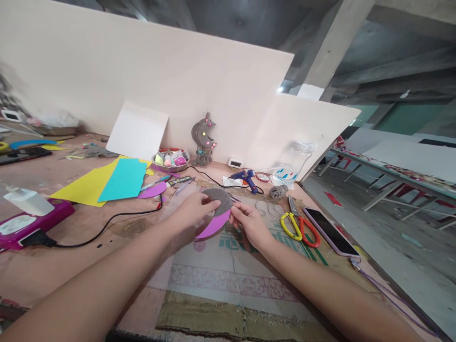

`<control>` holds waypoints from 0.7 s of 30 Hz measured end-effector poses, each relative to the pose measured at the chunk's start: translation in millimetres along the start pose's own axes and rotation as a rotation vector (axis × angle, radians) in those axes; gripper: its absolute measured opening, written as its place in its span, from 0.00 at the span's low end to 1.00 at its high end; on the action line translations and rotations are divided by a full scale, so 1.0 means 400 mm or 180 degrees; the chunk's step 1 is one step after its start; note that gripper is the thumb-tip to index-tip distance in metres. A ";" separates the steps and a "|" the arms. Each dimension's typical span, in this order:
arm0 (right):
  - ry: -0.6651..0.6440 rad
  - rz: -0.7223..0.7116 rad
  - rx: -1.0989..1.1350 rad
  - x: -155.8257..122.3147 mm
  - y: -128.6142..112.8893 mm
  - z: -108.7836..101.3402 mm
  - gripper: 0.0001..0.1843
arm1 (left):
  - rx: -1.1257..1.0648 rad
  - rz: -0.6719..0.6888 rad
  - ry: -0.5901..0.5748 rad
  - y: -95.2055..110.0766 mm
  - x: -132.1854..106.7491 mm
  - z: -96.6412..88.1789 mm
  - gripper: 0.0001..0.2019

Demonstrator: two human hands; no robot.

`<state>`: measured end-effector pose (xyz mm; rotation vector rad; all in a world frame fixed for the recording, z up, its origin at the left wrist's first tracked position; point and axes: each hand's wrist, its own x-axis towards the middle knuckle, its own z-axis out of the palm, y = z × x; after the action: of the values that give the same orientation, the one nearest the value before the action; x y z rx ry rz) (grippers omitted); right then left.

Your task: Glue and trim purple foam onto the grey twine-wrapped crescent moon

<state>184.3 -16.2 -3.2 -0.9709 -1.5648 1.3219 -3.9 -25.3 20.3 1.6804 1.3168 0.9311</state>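
Note:
Both my hands hold a crescent-shaped craft piece (pixel 218 213) above the cardboard mat (pixel 228 280). The piece is purple foam below and wound with grey-brown twine above. My left hand (pixel 194 209) grips its left side, fingers closed over the twine part. My right hand (pixel 249 222) pinches its right tip between thumb and fingers. A finished twine crescent ornament (pixel 203 137) with coloured dots leans against the back wall board.
Yellow and red scissors (pixel 299 225) and a phone (pixel 331 232) lie to the right. A blue glue gun (pixel 245 179), twine ball (pixel 278 191) and plastic jar (pixel 292 166) sit behind. Yellow and teal sheets (pixel 107 183), a bead bowl (pixel 171 159) and a pink power strip (pixel 32 221) are on the left.

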 end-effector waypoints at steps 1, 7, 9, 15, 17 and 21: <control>-0.0007 -0.0012 -0.0009 0.002 0.004 -0.002 0.15 | 0.0000 -0.0020 0.0023 -0.003 0.003 -0.001 0.17; 0.0084 0.0029 0.0119 0.009 0.021 -0.009 0.18 | -0.0024 0.0061 0.0131 -0.020 0.014 -0.004 0.18; 0.0126 0.0016 0.0096 0.006 0.015 -0.006 0.18 | -0.0010 0.0121 0.0211 -0.025 0.017 -0.003 0.19; 0.0029 0.0001 -0.0049 -0.001 -0.007 0.010 0.12 | 0.0046 0.0170 0.0403 -0.032 0.026 -0.012 0.19; -0.0047 0.0014 -0.0045 -0.001 -0.006 0.010 0.11 | 0.0157 0.0194 0.0456 -0.031 0.029 -0.019 0.19; -0.0117 0.0038 -0.0032 0.000 0.001 0.007 0.10 | 0.0231 0.0141 0.0518 -0.028 0.030 -0.027 0.19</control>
<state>181.7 -16.9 -3.9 -0.9683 -1.5972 1.3482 -15.7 -10.3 15.6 1.7249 1.4407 1.0767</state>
